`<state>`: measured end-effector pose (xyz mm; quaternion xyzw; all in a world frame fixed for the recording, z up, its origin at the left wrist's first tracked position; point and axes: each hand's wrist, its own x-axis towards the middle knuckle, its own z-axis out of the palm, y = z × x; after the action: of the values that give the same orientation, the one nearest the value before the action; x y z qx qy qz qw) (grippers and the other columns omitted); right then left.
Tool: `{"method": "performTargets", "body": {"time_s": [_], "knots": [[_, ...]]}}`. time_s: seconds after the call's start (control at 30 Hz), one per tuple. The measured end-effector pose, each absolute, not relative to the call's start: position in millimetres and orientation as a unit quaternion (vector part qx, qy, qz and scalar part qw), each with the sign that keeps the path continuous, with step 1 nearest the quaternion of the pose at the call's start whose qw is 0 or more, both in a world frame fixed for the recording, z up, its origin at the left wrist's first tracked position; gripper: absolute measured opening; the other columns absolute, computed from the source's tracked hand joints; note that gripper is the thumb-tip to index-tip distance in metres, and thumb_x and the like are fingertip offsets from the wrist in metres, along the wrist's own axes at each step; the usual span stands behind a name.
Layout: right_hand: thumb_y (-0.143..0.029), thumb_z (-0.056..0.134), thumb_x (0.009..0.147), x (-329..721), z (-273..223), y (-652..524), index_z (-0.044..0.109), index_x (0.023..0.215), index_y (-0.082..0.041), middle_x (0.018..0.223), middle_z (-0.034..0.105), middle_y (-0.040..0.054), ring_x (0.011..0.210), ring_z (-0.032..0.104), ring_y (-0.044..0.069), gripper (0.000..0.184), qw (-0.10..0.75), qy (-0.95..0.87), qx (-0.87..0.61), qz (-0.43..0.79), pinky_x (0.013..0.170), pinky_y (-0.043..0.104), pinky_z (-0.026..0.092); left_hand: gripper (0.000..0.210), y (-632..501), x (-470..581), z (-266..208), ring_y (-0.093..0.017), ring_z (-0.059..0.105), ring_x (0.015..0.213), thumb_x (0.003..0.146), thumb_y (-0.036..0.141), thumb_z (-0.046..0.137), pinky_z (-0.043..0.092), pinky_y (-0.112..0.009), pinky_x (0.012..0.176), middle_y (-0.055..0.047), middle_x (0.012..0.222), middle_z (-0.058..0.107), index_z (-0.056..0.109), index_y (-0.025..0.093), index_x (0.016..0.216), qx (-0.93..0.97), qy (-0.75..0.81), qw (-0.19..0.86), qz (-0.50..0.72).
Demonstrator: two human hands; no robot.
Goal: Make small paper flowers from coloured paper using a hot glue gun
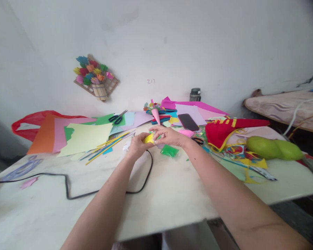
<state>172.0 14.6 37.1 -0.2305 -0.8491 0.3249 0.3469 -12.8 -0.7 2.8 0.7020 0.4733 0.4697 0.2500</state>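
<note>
My left hand (139, 144) is closed around a small yellow packet (148, 138) that looks wrapped in clear plastic; what is inside is too small to tell. Its right end is pinched between the fingers of my right hand (167, 135). Just below my right hand, a bright green clear-wrapped packet (169, 151) lies on the white table (169, 198). A black cord (149, 173) comes out from beneath my left hand; what it joins is partly hidden by the hand.
Coloured paper sheets (86, 137), scissors (117, 118) and thin yellow and blue strips (106, 147) lie on the left. Behind stand a pink paper cone (155, 115) and a bottle (195, 94). To the right are a phone (188, 122), red cloth (219, 133) and green fruit-like objects (273, 148).
</note>
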Motion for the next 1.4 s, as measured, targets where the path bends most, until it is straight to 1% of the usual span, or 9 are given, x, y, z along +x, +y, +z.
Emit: {"method": "performTargets", "body": {"time_s": [0.17, 0.27, 0.37, 0.53, 0.67, 0.97, 1.23, 1.3, 1.4], "knots": [[-0.016, 0.061, 0.065, 168.7, 38.8, 13.4, 0.061, 0.067, -0.016, 0.111, 0.053, 0.004, 0.099, 0.051, 0.015, 0.001, 0.366, -0.849, -0.237, 0.299, 0.084, 0.029, 0.038, 0.05, -9.5, -7.4, 12.4, -0.018, 0.057, 0.077, 0.054, 0.033, 0.07, 0.043, -0.027, 0.069, -0.005, 0.085, 0.064, 0.062, 0.013, 0.099, 0.71, 0.47, 0.243, 0.466], [-0.013, 0.059, 0.064, 167.5, 39.6, 14.2, 0.059, 0.063, -0.015, 0.106, 0.054, 0.0046, 0.096, 0.052, 0.015, 0.002, 0.387, -0.841, -0.255, 0.278, 0.081, 0.029, 0.039, 0.053, -16.1, -6.1, 19.0, -0.02, 0.056, 0.085, 0.058, 0.031, 0.068, 0.043, -0.028, 0.073, -0.007, 0.097, 0.062, 0.059, 0.012, 0.106, 0.719, 0.46, 0.264, 0.449], [-0.013, 0.058, 0.064, 167.6, 39.8, 15.7, 0.058, 0.063, -0.014, 0.106, 0.055, 0.0066, 0.093, 0.053, 0.016, 0.001, 0.4, -0.834, -0.268, 0.269, 0.08, 0.029, 0.04, 0.054, -18.9, -7.4, 21.6, -0.019, 0.055, 0.087, 0.064, 0.034, 0.063, 0.043, -0.028, 0.073, -0.008, 0.101, 0.06, 0.055, 0.012, 0.113, 0.726, 0.43, 0.31, 0.438], [-0.014, 0.058, 0.064, 168.2, 38.7, 17.7, 0.058, 0.063, -0.014, 0.105, 0.056, 0.007, 0.093, 0.054, 0.015, 0.001, 0.404, -0.837, -0.264, 0.259, 0.08, 0.029, 0.04, 0.054, -18.7, -9.4, 22.3, -0.019, 0.053, 0.086, 0.067, 0.033, 0.058, 0.041, -0.028, 0.071, -0.008, 0.1, 0.06, 0.052, 0.01, 0.116, 0.711, 0.413, 0.376, 0.428], [-0.014, 0.058, 0.064, 167.7, 36.5, 18.2, 0.058, 0.063, -0.015, 0.103, 0.057, 0.0051, 0.092, 0.054, 0.015, 0.002, 0.397, -0.843, -0.262, 0.249, 0.079, 0.028, 0.04, 0.049, -19.5, -10.1, 22.5, -0.019, 0.052, 0.087, 0.069, 0.03, 0.055, 0.04, -0.026, 0.071, -0.007, 0.098, 0.061, 0.054, 0.011, 0.114, 0.7, 0.408, 0.389, 0.438], [-0.012, 0.056, 0.064, 163.9, 34.4, 17.3, 0.058, 0.06, -0.015, 0.1, 0.058, 0.0051, 0.09, 0.055, 0.015, 0.005, 0.41, -0.846, -0.262, 0.218, 0.082, 0.029, 0.039, 0.05, -19.2, -7.6, 21.4, -0.015, 0.054, 0.074, 0.066, 0.033, 0.059, 0.04, -0.024, 0.062, -0.007, 0.089, 0.061, 0.056, 0.009, 0.11, 0.687, 0.415, 0.393, 0.449], [-0.011, 0.057, 0.063, 164.9, 36.6, 14.7, 0.058, 0.06, -0.015, 0.098, 0.059, 0.0051, 0.091, 0.055, 0.016, 0.005, 0.417, -0.816, -0.268, 0.297, 0.079, 0.029, 0.041, 0.046, -17.9, -6.3, 20.6, -0.013, 0.052, 0.066, 0.063, 0.031, 0.058, 0.039, -0.022, 0.056, -0.005, 0.081, 0.061, 0.058, 0.009, 0.103, 0.671, 0.449, 0.361, 0.467], [-0.013, 0.058, 0.063, 166.1, 39.2, 13.2, 0.061, 0.062, -0.014, 0.102, 0.059, 0.006, 0.092, 0.055, 0.016, 0.004, 0.411, -0.804, -0.275, 0.33, 0.079, 0.029, 0.042, 0.045, -18.8, -6.4, 21.3, -0.013, 0.052, 0.066, 0.063, 0.031, 0.058, 0.039, -0.022, 0.056, -0.005, 0.08, 0.061, 0.059, 0.009, 0.103, 0.666, 0.455, 0.359, 0.47], [-0.012, 0.056, 0.065, 167.7, 42.9, 11.3, 0.065, 0.069, -0.014, 0.11, 0.058, 0.0078, 0.095, 0.055, 0.018, 0.01, 0.397, -0.789, -0.285, 0.373, 0.081, 0.031, 0.043, 0.045, -19.3, -6.3, 22.1, -0.013, 0.052, 0.065, 0.063, 0.031, 0.057, 0.038, -0.022, 0.056, -0.005, 0.08, 0.062, 0.059, 0.01, 0.103, 0.656, 0.455, 0.368, 0.476]]}}
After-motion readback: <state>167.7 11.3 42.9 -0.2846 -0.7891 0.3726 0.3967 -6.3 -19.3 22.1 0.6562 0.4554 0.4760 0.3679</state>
